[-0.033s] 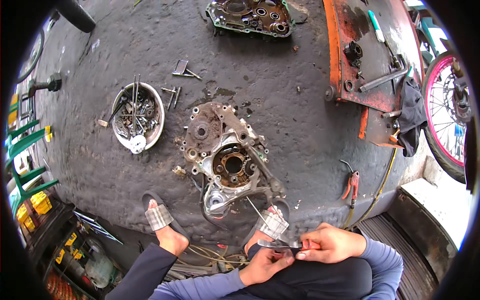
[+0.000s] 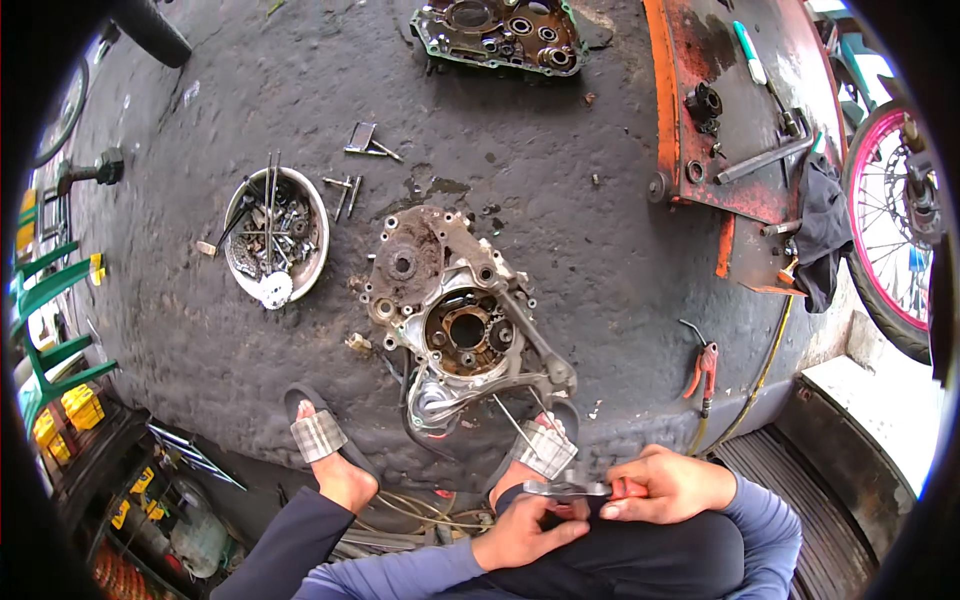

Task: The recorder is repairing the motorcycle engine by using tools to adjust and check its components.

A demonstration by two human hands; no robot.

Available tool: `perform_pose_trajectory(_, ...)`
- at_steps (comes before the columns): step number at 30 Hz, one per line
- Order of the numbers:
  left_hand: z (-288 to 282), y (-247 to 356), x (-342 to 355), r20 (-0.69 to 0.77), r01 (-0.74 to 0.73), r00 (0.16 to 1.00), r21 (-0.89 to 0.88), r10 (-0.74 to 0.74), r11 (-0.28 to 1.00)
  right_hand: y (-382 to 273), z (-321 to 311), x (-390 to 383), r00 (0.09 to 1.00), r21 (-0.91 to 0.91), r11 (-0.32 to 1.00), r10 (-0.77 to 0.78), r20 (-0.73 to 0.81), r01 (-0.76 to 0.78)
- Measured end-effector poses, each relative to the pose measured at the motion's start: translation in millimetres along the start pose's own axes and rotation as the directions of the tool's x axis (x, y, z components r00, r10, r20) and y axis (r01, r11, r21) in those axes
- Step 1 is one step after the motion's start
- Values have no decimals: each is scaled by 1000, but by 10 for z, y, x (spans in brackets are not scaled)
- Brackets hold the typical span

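Above my right knee, my right hand (image 2: 680, 487) is closed around the red grip of a red-handled metal hand tool (image 2: 565, 489). Its flat grey metal part points left, slightly blurred. My left hand (image 2: 525, 535) is closed just below it, fingers curled at a reddish part that may belong to the same tool; the exact kind is unclear. Beyond my feet lies an engine crankcase half (image 2: 412, 262), dirty and oily, with a round open bore. A thin metal rod (image 2: 512, 416) leans between the casing and my right sandal.
A white bowl (image 2: 322, 250) of small metal parts stands to the left, with loose parts nearby. Another casing half (image 2: 500, 40) lies at the far side. To the right are a red air blow gun (image 2: 705, 370), an orange metal stand (image 2: 740, 170) with tools, and a pink-rimmed wheel (image 2: 868, 215).
Both hands have shifted only slightly, the left one a little to the left. The tool's metal part sits at a slightly different angle.
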State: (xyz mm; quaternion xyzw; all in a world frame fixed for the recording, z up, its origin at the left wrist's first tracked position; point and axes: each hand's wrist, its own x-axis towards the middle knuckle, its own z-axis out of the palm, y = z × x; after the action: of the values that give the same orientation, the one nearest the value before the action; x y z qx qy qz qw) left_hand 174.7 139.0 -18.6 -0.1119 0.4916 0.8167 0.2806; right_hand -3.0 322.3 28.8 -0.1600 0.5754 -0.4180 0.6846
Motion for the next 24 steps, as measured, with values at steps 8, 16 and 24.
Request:
perform_pose_trajectory(8, -1289, 518, 122, -140, -49, 938, 852, 317, 522, 952, -38, -378, 556, -203, 822, 160, -815, -533)
perform_pose_trajectory(16, -1715, 163, 18, -171, 46, 913, 945, 370, 324, 1348, -104, 625, 603, -643, 683, -363, -710, -347)
perform_pose_trajectory(24, -1629, 66, 35, -266, 76, 863, 909, 429, 411, 1794, 93, 1595, 418, -637, 771, -576, -703, -9)
